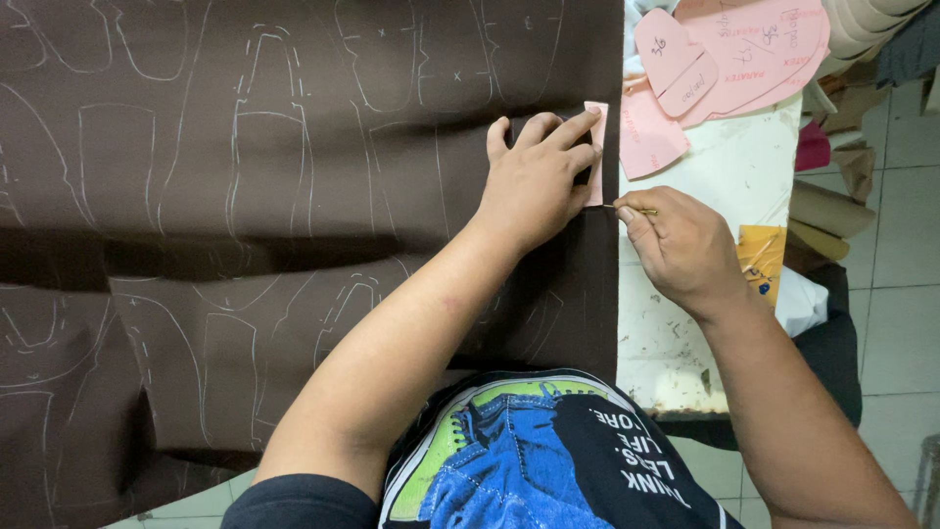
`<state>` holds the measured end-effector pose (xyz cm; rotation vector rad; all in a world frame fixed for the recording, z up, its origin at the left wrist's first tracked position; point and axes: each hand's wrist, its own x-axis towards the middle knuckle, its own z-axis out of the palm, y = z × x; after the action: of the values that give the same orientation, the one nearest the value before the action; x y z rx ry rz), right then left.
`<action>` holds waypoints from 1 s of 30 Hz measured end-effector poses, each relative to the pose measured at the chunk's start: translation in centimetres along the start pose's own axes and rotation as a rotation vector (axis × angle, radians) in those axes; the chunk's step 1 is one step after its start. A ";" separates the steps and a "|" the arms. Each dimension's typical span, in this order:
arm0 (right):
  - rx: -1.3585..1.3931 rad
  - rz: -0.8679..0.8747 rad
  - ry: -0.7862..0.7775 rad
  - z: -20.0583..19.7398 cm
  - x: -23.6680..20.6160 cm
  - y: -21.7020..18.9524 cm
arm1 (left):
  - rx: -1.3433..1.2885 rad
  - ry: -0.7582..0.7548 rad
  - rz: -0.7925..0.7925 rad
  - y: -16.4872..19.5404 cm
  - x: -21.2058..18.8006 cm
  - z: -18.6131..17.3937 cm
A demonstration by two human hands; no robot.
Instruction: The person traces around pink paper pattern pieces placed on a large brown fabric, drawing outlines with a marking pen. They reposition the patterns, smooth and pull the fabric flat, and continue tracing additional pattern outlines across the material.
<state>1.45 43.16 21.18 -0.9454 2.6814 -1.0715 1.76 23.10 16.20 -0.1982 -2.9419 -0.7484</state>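
Pinched between the thumb and fingers of the right hand (pixel 685 250) is a thin yellowish marking tool (pixel 632 209), its tip poking left toward the edge of a small pink card pattern piece (pixel 596 147). That little template lies at the right edge of a big sheet of dark brown material (pixel 294 196) that covers most of the worn white table (pixel 666 333). Left hand (pixel 537 181) is flat on top of the template, fingers spread and pressing it down onto the brown sheet, so only the right strip of the pink piece shows past the fingertips. Brown sheet is already covered in pale traced outlines, lots of repeated shapes all over it, with a fold running across the middle. Up at the top right of the table there's a stack of more pink card patterns (pixel 734 49), rounded shapes with handwriting on them, well apart from the hands. Some rolled tan material (pixel 832 211) sits off the table's right side, over a tiled floor (pixel 901 294).
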 end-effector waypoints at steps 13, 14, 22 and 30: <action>-0.029 -0.090 0.038 1.0 0.0 0.2 | -0.018 -0.022 -0.015 0.0 0.0 0.0; -0.021 -0.106 0.040 1.1 0.0 0.2 | -0.015 -0.021 -0.014 0.0 0.0 0.0; 0.017 -0.106 0.025 1.7 0.1 -0.2 | -0.029 -0.014 -0.004 -0.2 -0.1 0.1; -0.076 -0.133 0.091 1.9 0.6 -1.0 | -0.037 -0.032 -0.013 0.0 0.0 -0.2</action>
<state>2.11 41.12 20.47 -1.1287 2.7849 -1.0690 1.78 23.01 16.39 -0.1958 -2.9640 -0.8089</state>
